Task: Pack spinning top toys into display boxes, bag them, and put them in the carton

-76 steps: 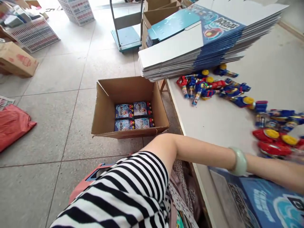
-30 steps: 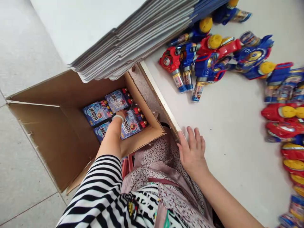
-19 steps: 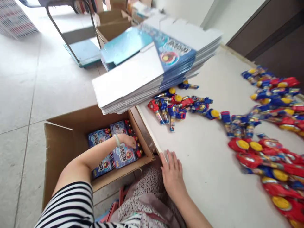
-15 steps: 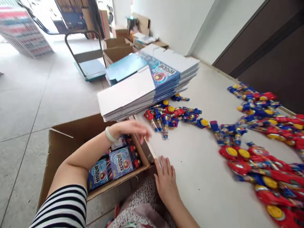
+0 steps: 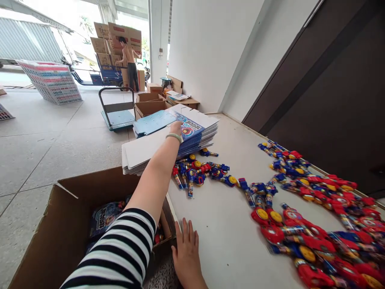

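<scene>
My left hand [image 5: 177, 127], with a pale green bangle at its wrist, reaches far forward onto the stack of flat printed cardboard sheets [image 5: 144, 151]. It touches the top sheet by the blue printed band; its fingers are turned away and mostly hidden. My right hand [image 5: 187, 248] lies flat on the white table [image 5: 216, 237] near its left edge, fingers apart, holding nothing. Below my left arm stands an open carton [image 5: 39, 237] with blue printed boxes [image 5: 104, 218] inside, partly covered by the striped sleeve.
Many red and blue toys with yellow discs [image 5: 313, 237] lie on the table's right side; a smaller group [image 5: 192, 176] lies beside the stack. Beyond are a platform trolley [image 5: 118, 118], open cartons [image 5: 152, 108], stacked crates [image 5: 55, 82] and a person [image 5: 130, 66] at a loaded cart.
My left hand has moved from above the open carton forward onto the cardboard stack. My right hand remains flat on the table. The view has tilted up, bringing the person at the cart into fuller view.
</scene>
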Demonstrator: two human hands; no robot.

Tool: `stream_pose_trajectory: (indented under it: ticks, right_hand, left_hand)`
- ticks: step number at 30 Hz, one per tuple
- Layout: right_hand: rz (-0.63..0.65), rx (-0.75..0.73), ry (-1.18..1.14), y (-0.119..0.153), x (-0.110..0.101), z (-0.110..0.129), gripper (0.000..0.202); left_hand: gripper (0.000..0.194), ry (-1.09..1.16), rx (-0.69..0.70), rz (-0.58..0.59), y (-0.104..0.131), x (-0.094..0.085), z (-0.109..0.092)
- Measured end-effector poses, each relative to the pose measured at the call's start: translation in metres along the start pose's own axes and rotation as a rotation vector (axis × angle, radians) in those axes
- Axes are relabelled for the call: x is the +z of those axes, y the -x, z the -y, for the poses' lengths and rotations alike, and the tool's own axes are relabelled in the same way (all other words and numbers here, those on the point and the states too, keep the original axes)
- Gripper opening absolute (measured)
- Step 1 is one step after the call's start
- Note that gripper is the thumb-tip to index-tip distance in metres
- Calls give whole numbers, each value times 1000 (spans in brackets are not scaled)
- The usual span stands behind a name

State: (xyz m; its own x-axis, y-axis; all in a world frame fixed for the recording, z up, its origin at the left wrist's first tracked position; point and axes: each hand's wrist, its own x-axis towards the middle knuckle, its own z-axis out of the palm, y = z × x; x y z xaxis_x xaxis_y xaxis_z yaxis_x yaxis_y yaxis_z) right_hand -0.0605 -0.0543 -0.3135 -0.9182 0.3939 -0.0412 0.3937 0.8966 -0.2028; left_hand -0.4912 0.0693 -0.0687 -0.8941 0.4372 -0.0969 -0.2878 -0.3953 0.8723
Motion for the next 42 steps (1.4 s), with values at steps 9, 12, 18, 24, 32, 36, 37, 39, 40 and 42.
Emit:
stream_pose_trajectory:
  ticks: [9,12,18,24,32,36,37,39,40,42]
  right_hand:
    - [-45,-23,-66,0,15,-6,72]
    - [-113,-46,-99,4,6,-9,62]
    - [-886,-121,-174,22,-152,-52,62]
    - [-1157,222,-25,45,-362,-110,82]
    - [-1290,423,-130,185,-339,-86,47]
    - [-1346,423,127,226,-313,-59,52]
    - [-1355,429,192,232,-309,-54,54]
    - [-1358,452,287,243,-304,-49,57]
    - [-1353,460,313,250,-303,-49,59]
    - [-1347,460,328,264,-304,-51,62]
  left_hand:
    - [31,81,-83,93,15,37,4]
    - [53,105,47,210,48,58,7]
    - [70,67,420,581,153,48,-3]
    - [69,-36,537,978,277,43,6]
    - [37,-489,1351,597,387,62,-81]
    - [94,-984,1296,669,437,139,-137]
    - [109,-1183,1198,732,450,159,-139]
    - [99,-1413,1077,831,475,189,-132]
    - [84,-1462,1057,886,486,197,-125]
    - [56,-1443,1066,1041,507,203,-111]
